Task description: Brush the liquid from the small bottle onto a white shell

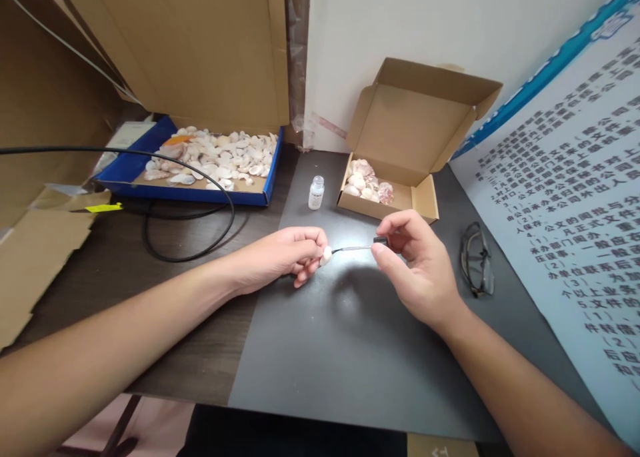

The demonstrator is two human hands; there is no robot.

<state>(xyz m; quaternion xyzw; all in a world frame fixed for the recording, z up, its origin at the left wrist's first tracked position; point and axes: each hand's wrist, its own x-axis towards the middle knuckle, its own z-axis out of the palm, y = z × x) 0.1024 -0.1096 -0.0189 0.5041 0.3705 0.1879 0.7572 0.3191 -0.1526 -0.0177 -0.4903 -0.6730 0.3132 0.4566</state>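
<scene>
Between the fingertips of my left hand (295, 254) is a small white seashell (327, 256). My right hand (417, 267) pinches the black cap of a brush applicator (380, 241), whose thin stem points left. The dark brush tip meets the shell or lies right beside it; I cannot tell which. Just beyond the hands stands a small glass bottle (316, 193), uncapped, with a white label and pale contents. A small cardboard box (425, 200) with its lid up holds several shells (367, 180) behind my right hand.
Many white shells (230, 154) fill a blue-sided box (273, 177) at the back left. A black cable (233, 214) loops in front of it. Glasses (477, 260) lie on the grey mat (350, 364) at right, near a printed sheet (565, 197).
</scene>
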